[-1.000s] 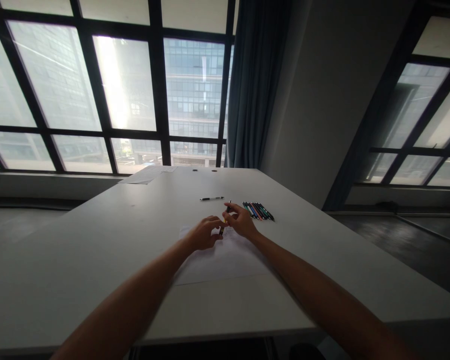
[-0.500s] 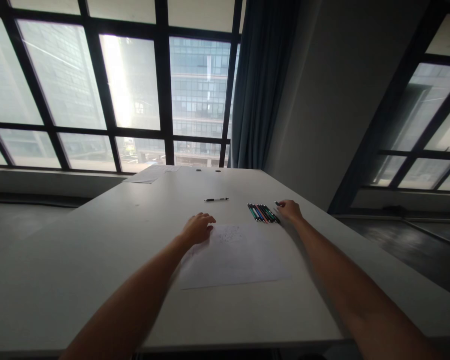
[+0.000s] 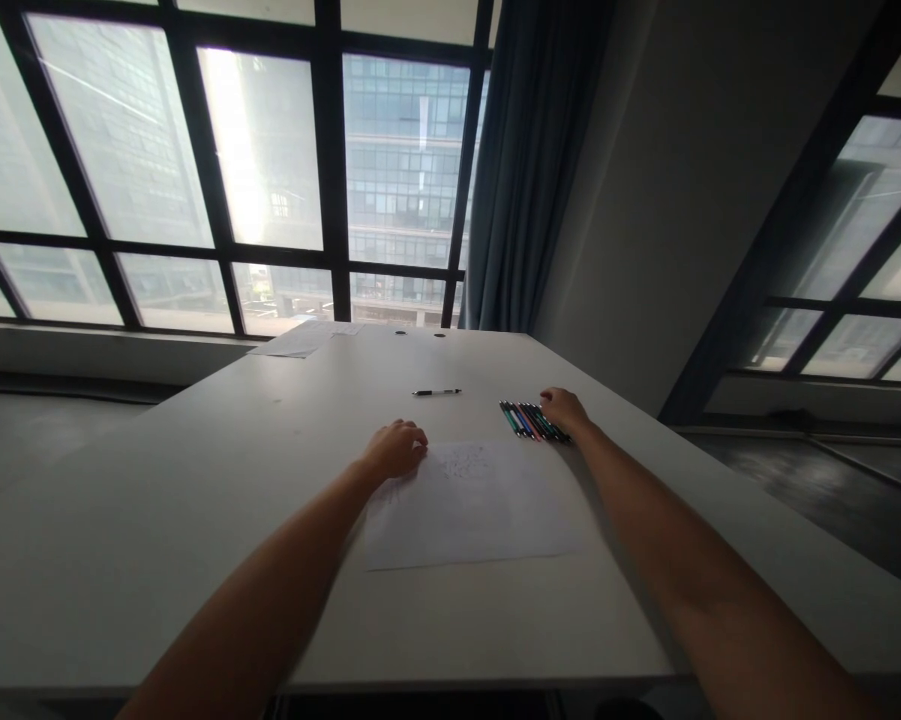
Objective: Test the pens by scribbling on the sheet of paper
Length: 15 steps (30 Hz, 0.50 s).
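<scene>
A sheet of paper (image 3: 480,520) with small dark marks near its top lies on the white table. My left hand (image 3: 396,448) rests at the sheet's upper left corner, fingers loosely bent and a little apart, holding nothing. To the right of the sheet's top edge is a row of pens (image 3: 529,421) in green, blue, orange and black, lying side by side. My right hand (image 3: 564,408) is at the right end of this row, its bent fingers closed on the upper part of a pen there; the hand partly covers that pen.
A single black-and-white pen (image 3: 436,392) lies apart, beyond the sheet. More papers (image 3: 300,340) lie at the table's far left corner. Two dark round holes (image 3: 439,335) sit near the far edge. A blue curtain (image 3: 521,200) hangs between the windows and the grey wall.
My right hand has moved left onto the end of the row, bringing a pen down beside the others. The fingers of my left hand have drawn slightly closer together. The view has shifted a little.
</scene>
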Available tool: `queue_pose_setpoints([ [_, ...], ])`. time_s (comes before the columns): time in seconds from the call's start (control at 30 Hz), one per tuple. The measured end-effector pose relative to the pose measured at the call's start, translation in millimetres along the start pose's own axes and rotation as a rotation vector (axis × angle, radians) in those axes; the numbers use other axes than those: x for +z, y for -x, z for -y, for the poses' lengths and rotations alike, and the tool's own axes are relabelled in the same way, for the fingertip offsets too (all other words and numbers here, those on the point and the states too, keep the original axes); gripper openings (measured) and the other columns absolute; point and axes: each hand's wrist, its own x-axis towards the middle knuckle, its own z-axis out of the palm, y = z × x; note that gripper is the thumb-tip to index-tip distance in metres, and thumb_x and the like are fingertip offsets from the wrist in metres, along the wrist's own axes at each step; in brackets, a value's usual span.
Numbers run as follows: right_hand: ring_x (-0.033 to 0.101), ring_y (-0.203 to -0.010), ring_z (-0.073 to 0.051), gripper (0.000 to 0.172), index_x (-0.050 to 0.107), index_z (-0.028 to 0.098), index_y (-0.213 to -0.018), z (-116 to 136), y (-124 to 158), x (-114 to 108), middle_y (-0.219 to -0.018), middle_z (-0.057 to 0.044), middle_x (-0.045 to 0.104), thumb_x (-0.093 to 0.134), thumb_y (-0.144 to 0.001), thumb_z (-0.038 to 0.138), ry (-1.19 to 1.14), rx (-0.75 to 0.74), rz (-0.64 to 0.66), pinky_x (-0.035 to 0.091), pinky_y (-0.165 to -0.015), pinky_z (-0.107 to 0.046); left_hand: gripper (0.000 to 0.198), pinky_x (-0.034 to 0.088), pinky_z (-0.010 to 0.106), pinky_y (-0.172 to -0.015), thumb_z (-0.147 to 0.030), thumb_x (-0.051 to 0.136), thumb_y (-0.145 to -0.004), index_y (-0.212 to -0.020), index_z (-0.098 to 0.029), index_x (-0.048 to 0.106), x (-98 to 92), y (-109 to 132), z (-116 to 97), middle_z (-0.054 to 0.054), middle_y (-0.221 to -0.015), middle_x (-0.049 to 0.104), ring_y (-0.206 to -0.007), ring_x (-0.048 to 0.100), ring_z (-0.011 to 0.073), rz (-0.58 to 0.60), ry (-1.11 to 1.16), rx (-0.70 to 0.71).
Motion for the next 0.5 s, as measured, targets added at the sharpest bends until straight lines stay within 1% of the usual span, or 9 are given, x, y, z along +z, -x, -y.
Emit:
queue_pose_setpoints([
  [0.1, 0.059, -0.110, -0.023, 0.036, 0.066, 0.012, -0.115, 40.9, -6.2, 12.0, -0.121, -0.014, 0.063, 0.051, -0.085, 0.022, 0.008, -0.134, 0.040, 0.043, -0.093, -0.028, 0.020, 0.048, 0.034, -0.089, -0.025, 0.054, -0.083, -0.093, -0.022, 0.072, -0.2, 0.2, 1.2, 0.006, -0.103, 0.068, -0.100, 0.058, 0.0229, 0.015, -0.008, -0.008],
  [0.23, 0.053, -0.119, -0.021, 0.040, 0.062, 0.014, -0.123, 102.7, -13.9, 39.9, -0.130, -0.011, 0.058, 0.055, -0.085, 0.023, 0.011, -0.333, 0.132, 0.037, -0.101, -0.026, 0.020, 0.048, 0.034, -0.089, -0.024, 0.055, -0.083, -0.093, -0.023, 0.072, -0.8, 1.3, 0.4, 0.006, -0.107, 0.067, -0.103, 0.057, 0.0245, 0.041, -0.015, -0.013],
  [0.3, 0.049, -0.123, -0.020, 0.042, 0.059, 0.016, -0.127, 128.2, -16.8, 53.8, -0.134, -0.010, 0.054, 0.056, -0.085, 0.022, 0.015, -0.400, 0.168, 0.035, -0.104, -0.025, 0.019, 0.049, 0.036, -0.089, -0.023, 0.055, -0.082, -0.092, -0.023, 0.072, -0.1, 1.8, -0.1, 0.007, -0.108, 0.066, -0.103, 0.057, 0.0250, 0.039, -0.011, -0.017],
  [0.4, 0.051, -0.122, -0.020, 0.045, 0.056, 0.017, -0.131, 154.2, -19.8, 70.0, -0.135, -0.010, 0.053, 0.056, -0.085, 0.019, 0.035, -0.433, 0.211, 0.037, -0.102, -0.026, 0.018, 0.049, 0.036, -0.088, -0.022, 0.057, -0.081, -0.090, -0.023, 0.072, 1.9, 2.0, -0.4, 0.007, -0.105, 0.066, -0.102, 0.057, 0.0248, 0.018, -0.003, -0.007],
  [0.5, 0.055, -0.116, -0.022, 0.046, 0.055, 0.018, -0.131, 166.4, -19.6, 79.2, -0.130, -0.012, 0.058, 0.055, -0.085, 0.019, 0.068, -0.421, 0.228, 0.040, -0.099, -0.029, 0.017, 0.050, 0.035, -0.086, -0.022, 0.057, -0.081, -0.089, -0.023, 0.072, 3.5, 1.8, -0.4, 0.007, -0.102, 0.067, -0.100, 0.057, 0.0244, 0.013, -0.005, -0.006],
])
